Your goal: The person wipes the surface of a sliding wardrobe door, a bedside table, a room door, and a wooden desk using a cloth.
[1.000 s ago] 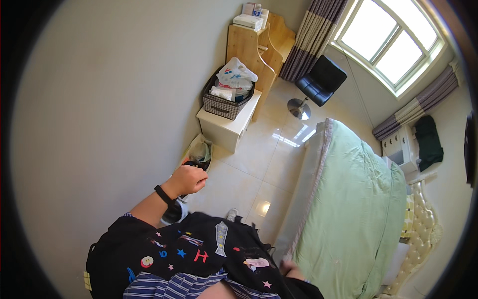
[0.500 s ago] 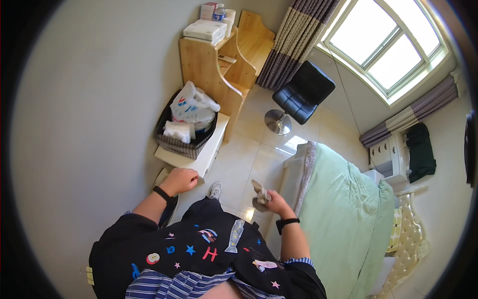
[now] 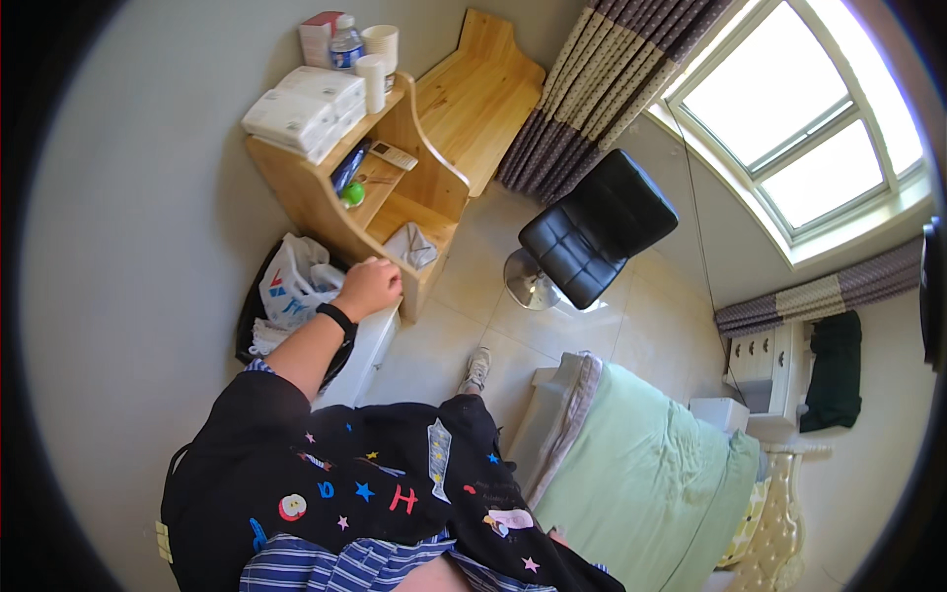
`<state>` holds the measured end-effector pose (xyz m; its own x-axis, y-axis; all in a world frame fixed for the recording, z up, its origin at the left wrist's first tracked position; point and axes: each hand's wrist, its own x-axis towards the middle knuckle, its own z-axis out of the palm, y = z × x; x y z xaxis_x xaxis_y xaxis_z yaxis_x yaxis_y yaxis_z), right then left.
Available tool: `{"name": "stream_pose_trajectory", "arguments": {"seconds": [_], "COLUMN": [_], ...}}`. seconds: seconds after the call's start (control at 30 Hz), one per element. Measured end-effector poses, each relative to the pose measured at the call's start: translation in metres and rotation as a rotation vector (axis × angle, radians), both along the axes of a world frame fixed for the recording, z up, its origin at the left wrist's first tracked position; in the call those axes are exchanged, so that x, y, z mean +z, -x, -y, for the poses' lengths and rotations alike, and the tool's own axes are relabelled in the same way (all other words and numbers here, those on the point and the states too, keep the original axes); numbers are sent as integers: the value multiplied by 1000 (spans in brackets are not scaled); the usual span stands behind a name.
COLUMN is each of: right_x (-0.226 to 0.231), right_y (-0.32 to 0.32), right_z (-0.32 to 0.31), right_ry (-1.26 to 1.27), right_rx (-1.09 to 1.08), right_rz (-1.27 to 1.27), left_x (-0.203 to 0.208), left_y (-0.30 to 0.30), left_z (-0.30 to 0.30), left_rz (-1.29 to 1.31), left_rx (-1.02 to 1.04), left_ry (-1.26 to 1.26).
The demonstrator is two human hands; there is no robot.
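Note:
My left hand (image 3: pixel 370 289), with a black band on its wrist, is in front of the wooden shelf unit (image 3: pixel 301 197), close to its lower edge. Its fingers are curled in and nothing shows in them. Just below it stands a dark basket (image 3: pixel 247 331) holding a white plastic bag (image 3: pixel 294 281). A crumpled grey-white cloth (image 3: pixel 410 246) lies on the lower shelf, beyond my fingers. Of my right hand (image 3: pixel 558 537) only a sliver of skin shows past my black apron (image 3: pixel 380 444), beside the bed; its fingers are hidden.
White tissue packs (image 3: pixel 306 111), a water bottle (image 3: pixel 346 44) and paper cups (image 3: pixel 380 44) stand on the shelf top. Inside lie a remote (image 3: pixel 394 154) and a green object (image 3: pixel 351 193). A black swivel chair (image 3: pixel 597 232) is ahead, the green-covered bed (image 3: pixel 641 464) right.
I have moved forward, nearer the shelf unit. My left hand has gone from beside the white cabinet to the shelf. My right hand, earlier holding a greyish cloth, has dropped mostly out of sight.

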<state>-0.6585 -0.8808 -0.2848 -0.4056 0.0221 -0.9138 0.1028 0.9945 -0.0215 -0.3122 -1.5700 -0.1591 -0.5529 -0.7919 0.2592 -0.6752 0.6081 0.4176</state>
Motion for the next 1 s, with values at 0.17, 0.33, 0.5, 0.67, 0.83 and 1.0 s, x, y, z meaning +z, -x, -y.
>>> {"name": "stream_pose_trajectory", "arguments": {"seconds": [0.17,0.33,0.5,0.67,0.83,1.0], "right_x": [-34,-30,56,37,25,42], "right_y": [171,316,262,216,222,218], "right_z": [229,532,783,862,917,1080], "right_ry": [415,707,862,812,740,574], "right_rx": [-415,504,454,888,1132,1439], "right_rz": [28,-320,-164,-166,-211,-200], "left_x": [-1,37,63,56,70,66], "left_y": [39,120,151,168,191,168], "left_z": [57,154,257,374,408,420], "left_rz": [85,121,277,465,507,541], "left_rx": [218,233,370,414,229,439], "left_ry": [-28,83,428,446,608,405]}}
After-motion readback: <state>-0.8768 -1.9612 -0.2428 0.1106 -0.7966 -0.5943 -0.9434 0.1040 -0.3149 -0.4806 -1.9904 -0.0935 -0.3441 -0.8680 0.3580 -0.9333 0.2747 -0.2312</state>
